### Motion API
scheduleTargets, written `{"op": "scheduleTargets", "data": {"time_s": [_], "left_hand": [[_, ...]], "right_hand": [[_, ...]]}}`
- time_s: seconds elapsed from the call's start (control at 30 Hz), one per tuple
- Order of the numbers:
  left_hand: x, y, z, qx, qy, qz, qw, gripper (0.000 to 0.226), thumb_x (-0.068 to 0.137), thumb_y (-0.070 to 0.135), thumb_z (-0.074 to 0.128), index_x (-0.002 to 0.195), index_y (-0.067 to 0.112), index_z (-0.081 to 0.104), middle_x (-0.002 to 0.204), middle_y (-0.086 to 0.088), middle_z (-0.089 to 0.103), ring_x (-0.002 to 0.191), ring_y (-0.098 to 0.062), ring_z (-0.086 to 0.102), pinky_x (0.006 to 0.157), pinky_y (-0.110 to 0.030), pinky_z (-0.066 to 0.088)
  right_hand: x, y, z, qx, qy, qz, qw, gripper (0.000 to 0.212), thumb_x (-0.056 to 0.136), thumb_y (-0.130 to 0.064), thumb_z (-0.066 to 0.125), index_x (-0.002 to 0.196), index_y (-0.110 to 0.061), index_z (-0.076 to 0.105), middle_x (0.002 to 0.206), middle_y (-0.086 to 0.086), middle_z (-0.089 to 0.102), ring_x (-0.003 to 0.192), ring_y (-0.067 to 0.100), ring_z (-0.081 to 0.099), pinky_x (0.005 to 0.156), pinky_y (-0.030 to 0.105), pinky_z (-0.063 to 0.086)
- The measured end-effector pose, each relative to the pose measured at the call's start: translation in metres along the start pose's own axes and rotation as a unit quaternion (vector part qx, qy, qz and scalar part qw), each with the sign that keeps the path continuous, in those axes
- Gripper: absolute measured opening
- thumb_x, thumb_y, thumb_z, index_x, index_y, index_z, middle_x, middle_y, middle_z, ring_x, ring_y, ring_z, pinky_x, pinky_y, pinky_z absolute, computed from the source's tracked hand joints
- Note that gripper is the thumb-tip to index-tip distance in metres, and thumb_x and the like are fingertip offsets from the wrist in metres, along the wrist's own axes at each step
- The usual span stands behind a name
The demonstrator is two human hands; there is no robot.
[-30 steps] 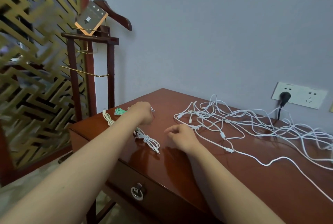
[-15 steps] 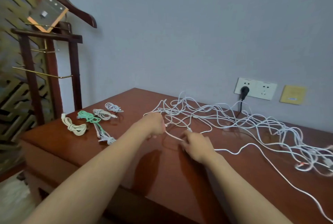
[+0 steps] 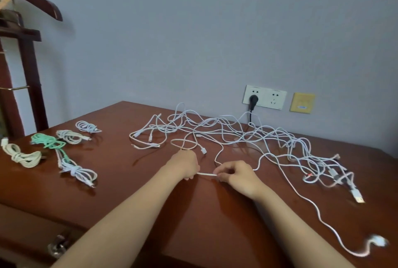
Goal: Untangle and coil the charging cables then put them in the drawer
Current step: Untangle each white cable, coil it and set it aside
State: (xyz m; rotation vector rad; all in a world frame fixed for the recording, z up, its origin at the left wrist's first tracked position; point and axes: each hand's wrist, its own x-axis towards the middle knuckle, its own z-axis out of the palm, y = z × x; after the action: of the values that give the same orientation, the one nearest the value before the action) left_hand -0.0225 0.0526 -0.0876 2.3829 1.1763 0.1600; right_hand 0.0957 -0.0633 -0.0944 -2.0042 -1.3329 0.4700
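**Both hands on one white cable, the tangle just beyond**

Our left hand is curled in a fist round a white charging cable, with the back of the hand up. Our right hand pinches the same cable between thumb and forefinger. A short stretch runs taut between the two hands, low over the tabletop.

Just beyond the left hand a loop of cable lies on the wood. Behind it the tangle of white cables spreads across the back and right of the tabletop, and one strand trails toward the near right corner. A USB plug lies at the tangle's right end.

Well apart on the left we see five tied bundles: a cream coil, a green coil, a pale coil, a white coil and a bluish-white coil.

The drawer shows below the near edge, with its ring handle blurred. On the wall are a double socket holding a black plug and a yellow plate. A wooden valet stand is at far left.
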Motion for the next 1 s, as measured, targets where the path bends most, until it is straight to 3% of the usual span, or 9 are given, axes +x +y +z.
{"op": "scheduleTargets", "data": {"time_s": [0.1,0.23,0.37,0.43,0.53,0.67,0.77,0.87,1.0], "left_hand": [[-0.002,0.016,0.019,0.003,0.052,0.030,0.998,0.022,0.091,0.023,0.048,0.106,0.013,0.059,0.115,-0.010,0.062,0.110,-0.029,0.056,0.091,-0.032,0.044],[0.001,0.039,0.043,0.013,0.093,0.070,0.993,0.023,0.096,0.022,0.038,0.109,0.007,0.050,0.112,-0.017,0.060,0.107,-0.037,0.054,0.084,-0.037,0.043],[0.012,0.051,0.055,0.011,0.138,0.074,0.988,0.021,0.097,0.022,0.038,0.108,0.007,0.048,0.107,-0.017,0.064,0.103,-0.037,0.056,0.081,-0.036,0.043],[0.019,0.057,0.059,0.011,0.156,0.063,0.986,0.019,0.096,0.020,0.039,0.108,0.008,0.049,0.106,-0.016,0.065,0.103,-0.036,0.057,0.081,-0.035,0.042],[0.027,0.064,0.061,0.026,0.173,0.058,0.983,0.019,0.095,0.014,0.040,0.112,0.010,0.049,0.110,-0.014,0.063,0.105,-0.035,0.057,0.083,-0.037,0.043],[0.039,0.070,0.064,0.040,0.231,0.107,0.966,0.031,0.090,-0.001,0.038,0.118,0.011,0.045,0.118,-0.007,0.052,0.111,-0.030,0.050,0.084,-0.038,0.043],[0.049,0.069,0.068,0.010,0.288,0.201,0.936,0.042,0.083,-0.003,0.048,0.122,0.011,0.049,0.115,-0.011,0.051,0.108,-0.032,0.047,0.087,-0.039,0.040],[0.059,0.067,0.073,-0.020,0.328,0.257,0.909,0.039,0.082,0.001,0.056,0.120,0.011,0.060,0.111,-0.017,0.058,0.099,-0.039,0.054,0.086,-0.044,0.044],[0.065,0.065,0.072,-0.030,0.281,0.231,0.931,0.030,0.095,0.017,0.047,0.123,0.013,0.056,0.126,-0.009,0.049,0.114,-0.030,0.045,0.097,-0.034,0.033]], "right_hand": [[-0.004,0.011,-0.008,-0.001,0.022,-0.005,1.000,0.022,0.081,-0.010,0.061,0.072,-0.030,0.068,0.072,-0.002,0.068,0.067,0.007,0.058,0.062,0.011,0.042],[-0.007,0.028,-0.016,-0.023,0.084,-0.010,0.996,0.020,0.085,-0.011,0.056,0.079,-0.027,0.066,0.068,-0.012,0.062,0.066,0.001,0.054,0.061,0.008,0.038],[0.001,0.039,-0.024,0.018,0.204,0.062,0.977,0.009,0.085,-0.017,0.059,0.093,-0.021,0.060,0.079,-0.003,0.064,0.078,0.017,0.065,0.061,0.014,0.035],[0.009,0.035,-0.030,-0.022,0.161,0.118,0.980,0.015,0.080,-0.031,0.067,0.091,-0.021,0.063,0.076,-0.005,0.067,0.082,0.016,0.064,0.068,0.015,0.040],[0.021,0.029,-0.030,-0.104,0.094,0.165,0.976,0.019,0.080,-0.039,0.063,0.073,-0.021,0.066,0.073,-0.003,0.069,0.086,0.017,0.065,0.072,0.026,0.044],[0.027,0.035,-0.019,-0.255,0.108,0.089,0.957,0.029,0.096,-0.033,0.041,0.108,-0.011,0.057,0.114,0.006,0.058,0.107,0.029,0.056,0.081,0.033,0.040],[0.027,0.043,-0.024,-0.296,0.148,-0.007,0.944,0.029,0.100,-0.029,0.033,0.121,-0.013,0.045,0.125,0.007,0.050,0.114,0.030,0.050,0.088,0.038,0.039],[0.030,0.040,-0.032,-0.210,0.295,-0.067,0.930,0.016,0.098,-0.021,0.040,0.105,-0.014,0.053,0.106,0.007,0.059,0.102,0.031,0.052,0.080,0.038,0.036],[0.031,0.035,-0.035,-0.044,0.401,-0.091,0.911,0.014,0.095,-0.010,0.044,0.083,-0.018,0.046,0.073,0.004,0.061,0.073,0.029,0.054,0.065,0.034,0.033]]}}
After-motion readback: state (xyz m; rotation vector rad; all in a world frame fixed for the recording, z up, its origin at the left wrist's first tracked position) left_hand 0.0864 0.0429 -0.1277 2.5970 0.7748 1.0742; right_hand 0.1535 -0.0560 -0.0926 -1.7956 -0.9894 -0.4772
